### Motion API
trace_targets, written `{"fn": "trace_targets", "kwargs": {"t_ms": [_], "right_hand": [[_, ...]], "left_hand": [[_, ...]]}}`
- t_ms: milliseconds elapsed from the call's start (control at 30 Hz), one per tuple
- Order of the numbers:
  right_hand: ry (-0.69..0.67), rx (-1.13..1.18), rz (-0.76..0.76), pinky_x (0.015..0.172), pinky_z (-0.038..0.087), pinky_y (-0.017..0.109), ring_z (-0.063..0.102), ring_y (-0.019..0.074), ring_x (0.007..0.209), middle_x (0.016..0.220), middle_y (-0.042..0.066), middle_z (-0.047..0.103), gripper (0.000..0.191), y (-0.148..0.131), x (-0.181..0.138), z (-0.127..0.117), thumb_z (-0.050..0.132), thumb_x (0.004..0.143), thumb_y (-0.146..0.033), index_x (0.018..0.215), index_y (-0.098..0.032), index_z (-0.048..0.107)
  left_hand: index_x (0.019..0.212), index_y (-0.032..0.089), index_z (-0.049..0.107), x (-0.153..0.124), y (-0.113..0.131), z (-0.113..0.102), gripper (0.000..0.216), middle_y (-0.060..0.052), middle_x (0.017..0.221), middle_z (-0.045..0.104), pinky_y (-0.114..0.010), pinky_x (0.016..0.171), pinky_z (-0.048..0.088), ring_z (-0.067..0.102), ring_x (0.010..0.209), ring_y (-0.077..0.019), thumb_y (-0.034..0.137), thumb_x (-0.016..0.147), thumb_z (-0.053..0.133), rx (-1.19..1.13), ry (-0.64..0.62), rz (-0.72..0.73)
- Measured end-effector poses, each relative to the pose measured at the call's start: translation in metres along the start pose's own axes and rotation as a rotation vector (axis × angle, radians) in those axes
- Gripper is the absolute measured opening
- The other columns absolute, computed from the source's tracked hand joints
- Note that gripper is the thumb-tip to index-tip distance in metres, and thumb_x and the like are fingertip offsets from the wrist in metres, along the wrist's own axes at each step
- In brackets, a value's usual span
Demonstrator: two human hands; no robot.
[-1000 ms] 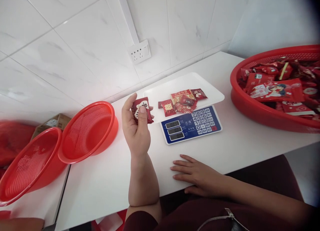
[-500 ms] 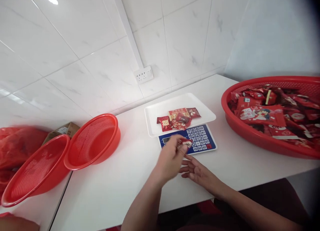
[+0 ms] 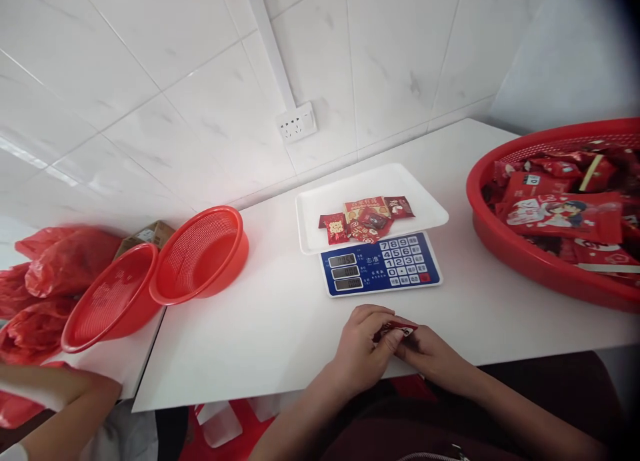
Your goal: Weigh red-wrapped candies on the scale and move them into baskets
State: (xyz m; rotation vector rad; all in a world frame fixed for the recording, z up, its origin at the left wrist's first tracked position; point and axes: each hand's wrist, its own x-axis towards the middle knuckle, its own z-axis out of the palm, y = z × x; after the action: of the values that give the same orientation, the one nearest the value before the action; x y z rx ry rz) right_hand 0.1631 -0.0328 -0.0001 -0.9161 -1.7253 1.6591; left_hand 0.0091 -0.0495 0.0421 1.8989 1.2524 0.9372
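Observation:
Both hands meet at the near edge of the white table (image 3: 260, 328), in front of the scale. My left hand (image 3: 363, 348) and my right hand (image 3: 433, 358) both pinch a small red candy packet (image 3: 397, 327) between their fingertips. Behind them stands a blue-faced digital scale (image 3: 383, 264) with a white weighing tray (image 3: 320, 214). Several red snack packets (image 3: 365, 220) lie in the middle of that tray.
A large red basket (image 3: 500, 228) full of red packets sits at the right. Two empty red mesh baskets (image 3: 200, 254) overlap at the left, beside red plastic bags (image 3: 45, 274) and a cardboard box (image 3: 147, 236). Another person's arm (image 3: 55, 401) shows at bottom left. A wall socket (image 3: 297, 122) is above.
My left hand came down from beside the scale tray with the packet to the table's near edge. My right hand lifted from lying flat and took hold of the packet too.

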Motion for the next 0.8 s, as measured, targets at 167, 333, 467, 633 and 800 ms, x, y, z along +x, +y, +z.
{"fn": "trace_targets", "kwargs": {"t_ms": [167, 333, 467, 633, 800], "right_hand": [[-0.031, -0.043, 0.014, 0.082, 0.050, 0.035, 0.061, 0.0213, 0.088, 0.093, 0.006, 0.066, 0.036, -0.004, 0.000, -0.001, 0.048, 0.088, -0.048, 0.096, -0.016, 0.063], [-0.052, -0.051, 0.024, 0.089, 0.048, 0.034, 0.062, 0.0212, 0.095, 0.103, 0.007, 0.065, 0.036, -0.002, -0.002, -0.001, 0.049, 0.089, -0.047, 0.103, -0.018, 0.064], [-0.033, -0.086, 0.011, 0.091, 0.047, 0.035, 0.061, 0.0222, 0.098, 0.105, 0.008, 0.064, 0.035, 0.002, -0.001, -0.001, 0.049, 0.089, -0.047, 0.100, -0.018, 0.065], [-0.017, -0.129, -0.016, 0.091, 0.047, 0.035, 0.060, 0.0226, 0.100, 0.105, 0.007, 0.065, 0.034, 0.004, 0.000, 0.000, 0.049, 0.089, -0.048, 0.099, -0.019, 0.066], [-0.009, -0.127, -0.028, 0.091, 0.048, 0.035, 0.060, 0.0223, 0.100, 0.106, 0.007, 0.065, 0.035, 0.002, -0.002, 0.001, 0.049, 0.089, -0.048, 0.098, -0.019, 0.066]], "left_hand": [[0.104, 0.020, 0.063, 0.005, -0.009, -0.012, 0.022, -0.010, 0.106, 0.066, -0.038, 0.090, 0.050, 0.059, 0.102, -0.0207, 0.032, 0.089, 0.053, 0.113, 0.133, 0.081], [0.107, 0.020, 0.061, 0.013, -0.017, -0.029, 0.023, -0.010, 0.110, 0.065, -0.041, 0.093, 0.048, 0.057, 0.107, -0.0215, 0.032, 0.091, 0.050, 0.240, 0.216, 0.102], [0.109, 0.019, 0.060, 0.030, -0.022, -0.043, 0.026, -0.011, 0.112, 0.064, -0.043, 0.097, 0.046, 0.054, 0.111, -0.0231, 0.034, 0.090, 0.051, 0.393, 0.242, 0.154], [0.124, 0.019, 0.051, 0.073, -0.019, -0.062, 0.046, -0.013, 0.134, 0.050, -0.048, 0.105, 0.037, 0.039, 0.130, -0.0280, 0.048, 0.089, 0.049, 0.580, 0.147, 0.192], [0.129, 0.020, 0.047, 0.116, -0.013, -0.071, 0.051, -0.012, 0.132, 0.051, -0.045, 0.104, 0.038, 0.043, 0.126, -0.0273, 0.052, 0.091, 0.040, 0.652, -0.006, 0.161]]}}
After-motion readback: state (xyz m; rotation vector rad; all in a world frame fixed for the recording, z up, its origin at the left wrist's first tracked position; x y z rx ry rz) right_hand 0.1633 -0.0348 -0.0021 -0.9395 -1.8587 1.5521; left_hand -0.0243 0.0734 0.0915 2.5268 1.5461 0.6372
